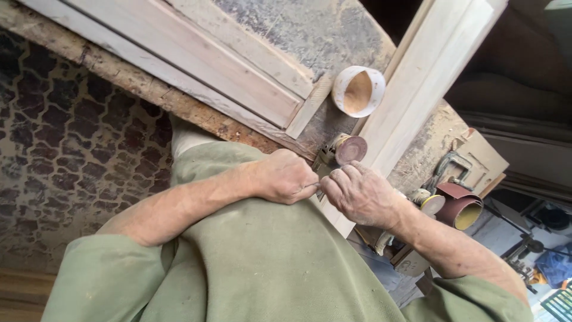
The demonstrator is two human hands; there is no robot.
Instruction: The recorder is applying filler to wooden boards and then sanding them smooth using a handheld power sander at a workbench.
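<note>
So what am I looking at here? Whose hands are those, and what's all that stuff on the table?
This one picture comes from a camera worn on a person's head, looking down, so the hands are that person's own. The left hand and right hand meet over a small tool with a round reddish sanding disc; their fingers pinch something too small to make out. The green cloth below is their clothing. On the dusty workbench lie pale wooden frame pieces, a long pale board and a white ring of sandpaper. To the right sits a dark red sandpaper roll.
</note>
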